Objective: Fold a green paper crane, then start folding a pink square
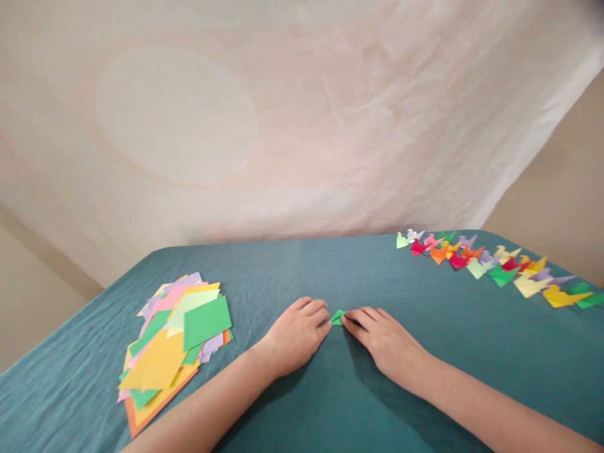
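Observation:
A small folded piece of green paper (336, 318) lies on the tablecloth between my two hands, with a pointed top. My left hand (299, 333) rests at its left side, fingers bent together and the fingertips at the paper's left corner. From the right, my right hand (377, 336) pinches the paper's right edge between thumb and fingers. The fingertips hide part of both ends of the paper.
On the left lies a loose pile of coloured paper squares (160, 358). Several folded paper birds (479, 268) stand in rows at the back right. A teal cloth (283, 270) covers the table, and a pale sheet (302, 126) hangs behind it.

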Demonstrator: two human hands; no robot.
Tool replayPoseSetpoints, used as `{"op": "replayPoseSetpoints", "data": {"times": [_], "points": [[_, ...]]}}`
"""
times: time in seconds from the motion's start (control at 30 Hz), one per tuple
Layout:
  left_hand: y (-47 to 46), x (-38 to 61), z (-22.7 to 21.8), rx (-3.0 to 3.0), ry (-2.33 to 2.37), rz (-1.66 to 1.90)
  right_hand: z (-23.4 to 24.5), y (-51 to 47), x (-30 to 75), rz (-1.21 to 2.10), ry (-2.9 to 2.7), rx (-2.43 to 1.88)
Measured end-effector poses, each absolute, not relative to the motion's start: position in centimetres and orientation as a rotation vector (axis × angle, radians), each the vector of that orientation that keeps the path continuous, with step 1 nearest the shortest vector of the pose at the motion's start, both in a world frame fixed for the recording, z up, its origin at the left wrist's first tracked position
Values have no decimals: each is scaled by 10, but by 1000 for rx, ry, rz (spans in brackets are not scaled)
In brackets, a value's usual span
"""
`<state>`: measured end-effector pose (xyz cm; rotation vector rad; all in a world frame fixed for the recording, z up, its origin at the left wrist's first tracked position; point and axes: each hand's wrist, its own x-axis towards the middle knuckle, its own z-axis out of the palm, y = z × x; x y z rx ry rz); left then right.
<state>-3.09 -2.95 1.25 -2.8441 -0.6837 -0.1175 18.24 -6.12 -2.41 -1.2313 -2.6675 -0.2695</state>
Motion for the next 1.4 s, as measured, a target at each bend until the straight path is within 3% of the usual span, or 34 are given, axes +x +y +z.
{"op": "replayPoseSetpoints", "data": {"times": [0.57,1.4], "points": [[-16,-42,6,-2984,-807,-361,-29,-61,184,-276,-2657,-1216],[-36,-27,4,-2933,-839,-181,-33,-61,186,-237,-2540,-1135]]}}
